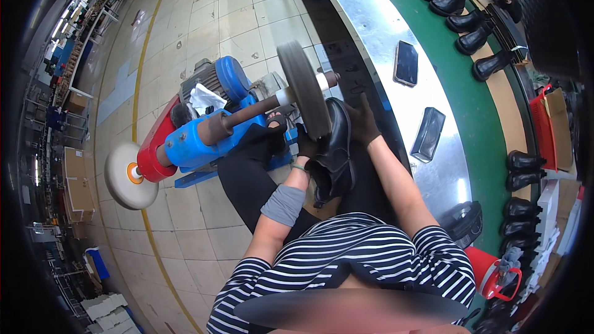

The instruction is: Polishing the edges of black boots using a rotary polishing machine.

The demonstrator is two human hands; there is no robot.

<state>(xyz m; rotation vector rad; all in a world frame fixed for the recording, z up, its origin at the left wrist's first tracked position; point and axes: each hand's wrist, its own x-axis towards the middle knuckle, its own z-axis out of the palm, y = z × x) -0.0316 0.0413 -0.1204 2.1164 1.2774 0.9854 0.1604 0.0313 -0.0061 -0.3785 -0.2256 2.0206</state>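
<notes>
A glossy black ankle boot [336,142] is held over my lap, its toe pointing away from me and its opening toward me. My left hand [307,145], in a dark glove, grips the boot's left side; its fingers are partly hidden behind the boot and wheel. On the other side my right hand [364,121], also dark-gloved, is closed around the front part, with some fingers out of sight. Just left of the boot's toe is a grey buffing wheel [302,86] on a shaft; whether they touch, I cannot tell.
The blue and red buffing machine [195,142] stands at my left, with a pale second wheel [127,176]. To my right runs a metal bench [383,31] with a phone [406,63] and a black case [428,134]. Several black boots [448,1] line a green conveyor [461,80].
</notes>
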